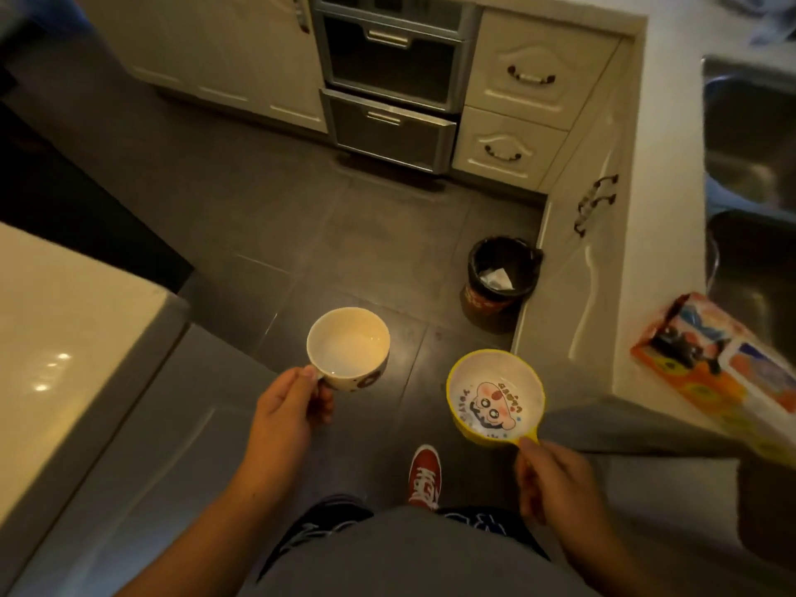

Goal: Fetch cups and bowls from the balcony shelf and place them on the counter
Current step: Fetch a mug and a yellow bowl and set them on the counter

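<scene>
My left hand (288, 407) grips the handle of a wide white cup (348, 347) with dark spots on its outside, held upright and empty over the dark floor. My right hand (549, 476) pinches the small handle of a yellow bowl (495, 396) with a cartoon face printed inside. Both are carried at waist height, side by side and apart. The pale counter (663, 174) runs along the right, its near corner just right of the yellow bowl.
A black-lined waste bin (499, 273) stands on the floor against the counter's cabinets. An orange printed package (728, 372) lies on the counter's near end, with a steel sink (749, 135) beyond. Cream drawers and a steel appliance are ahead. A white surface (64, 338) sits at left.
</scene>
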`<state>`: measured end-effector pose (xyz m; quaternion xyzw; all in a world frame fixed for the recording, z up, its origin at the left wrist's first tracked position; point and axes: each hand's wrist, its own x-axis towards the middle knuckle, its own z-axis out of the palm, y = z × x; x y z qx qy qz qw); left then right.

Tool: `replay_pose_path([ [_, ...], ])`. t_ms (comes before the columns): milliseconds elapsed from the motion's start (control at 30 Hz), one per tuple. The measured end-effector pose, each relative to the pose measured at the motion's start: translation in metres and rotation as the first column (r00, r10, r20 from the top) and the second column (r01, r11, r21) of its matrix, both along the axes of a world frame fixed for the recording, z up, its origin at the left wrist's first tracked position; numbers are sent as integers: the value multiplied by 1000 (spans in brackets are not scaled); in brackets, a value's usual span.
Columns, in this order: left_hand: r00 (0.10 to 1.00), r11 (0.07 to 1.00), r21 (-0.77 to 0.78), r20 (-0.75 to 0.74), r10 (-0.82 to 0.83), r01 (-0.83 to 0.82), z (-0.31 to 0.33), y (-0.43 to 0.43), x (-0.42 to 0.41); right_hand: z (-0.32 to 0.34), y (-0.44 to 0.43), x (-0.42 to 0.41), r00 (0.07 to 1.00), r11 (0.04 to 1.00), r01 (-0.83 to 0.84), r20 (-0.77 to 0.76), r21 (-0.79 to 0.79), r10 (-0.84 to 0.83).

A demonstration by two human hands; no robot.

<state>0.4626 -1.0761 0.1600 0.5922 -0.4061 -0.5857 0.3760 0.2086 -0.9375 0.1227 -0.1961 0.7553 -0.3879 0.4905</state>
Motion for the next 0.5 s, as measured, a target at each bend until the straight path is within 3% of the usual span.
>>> replay_pose_path([
  [233, 981, 978, 81, 6, 192, -191, -4, -59, 6, 4, -158, -21, 980, 981, -193, -51, -27, 191],
  [500, 958, 948, 148, -8, 287, -283, -44, -187, -3, -4, -326, -29, 967, 966, -252, -55, -51, 250],
])
